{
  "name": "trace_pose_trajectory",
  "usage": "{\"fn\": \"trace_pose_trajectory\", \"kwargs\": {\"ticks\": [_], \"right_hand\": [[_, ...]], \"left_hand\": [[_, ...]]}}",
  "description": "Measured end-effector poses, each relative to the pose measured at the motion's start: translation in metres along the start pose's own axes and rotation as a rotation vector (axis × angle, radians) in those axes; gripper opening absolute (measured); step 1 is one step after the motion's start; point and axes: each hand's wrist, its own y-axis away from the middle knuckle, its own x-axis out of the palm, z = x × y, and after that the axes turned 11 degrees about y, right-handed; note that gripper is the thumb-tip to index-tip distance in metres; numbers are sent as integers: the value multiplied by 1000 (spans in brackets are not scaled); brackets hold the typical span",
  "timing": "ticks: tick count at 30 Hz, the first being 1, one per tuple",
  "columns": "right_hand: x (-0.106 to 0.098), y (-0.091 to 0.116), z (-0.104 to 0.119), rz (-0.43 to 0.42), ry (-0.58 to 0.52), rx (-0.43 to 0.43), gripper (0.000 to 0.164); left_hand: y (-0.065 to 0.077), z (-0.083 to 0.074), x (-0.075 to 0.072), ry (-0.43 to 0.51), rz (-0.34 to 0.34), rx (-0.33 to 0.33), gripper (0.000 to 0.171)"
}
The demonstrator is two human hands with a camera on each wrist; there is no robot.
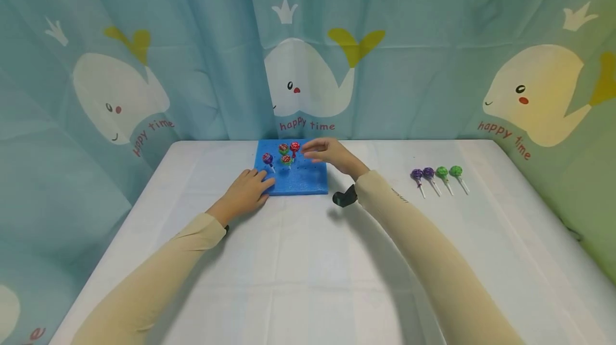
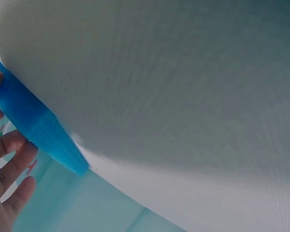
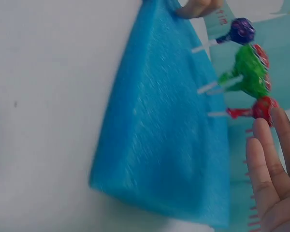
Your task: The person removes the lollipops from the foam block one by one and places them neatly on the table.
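Note:
A blue foam board (image 1: 308, 179) lies flat at the table's far side. Lollipops stand upright in it by their sticks: a purple one (image 1: 267, 158), two green-and-red ones (image 1: 286, 159) and a red one (image 1: 295, 146). My left hand (image 1: 246, 193) rests at the board's left edge, its fingers touching the foam; in the left wrist view its fingers (image 2: 12, 164) look loosely spread. Beside the red lollipop is my right hand (image 1: 334, 153), fingers extended (image 3: 266, 164). Its fingertips are close to the red head; whether they touch it I cannot tell. Its thumb is hidden in the right wrist view.
Two purple lollipops (image 1: 428, 173) and two green lollipops (image 1: 441, 172) lie in a row on the white-covered table (image 1: 313, 259), right of the board. A whale-print curtain (image 1: 409, 67) hangs behind the table. A dark strap piece (image 1: 344, 197) sits by the right wrist.

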Motion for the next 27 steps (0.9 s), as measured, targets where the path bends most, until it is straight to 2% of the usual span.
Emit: {"fn": "trace_pose_trajectory", "kwargs": {"ticks": [5, 15, 27], "right_hand": [[12, -6, -2, -6, -27, 36, 34], [30, -15, -7, -4, -19, 45, 36], [45, -22, -10, -45, 63, 95, 39]], "left_hand": [[0, -1, -1, -9, -2, 2, 32], [0, -1, -2, -19, 26, -10, 36], [0, 0, 0, -26, 12, 1, 35]]}}
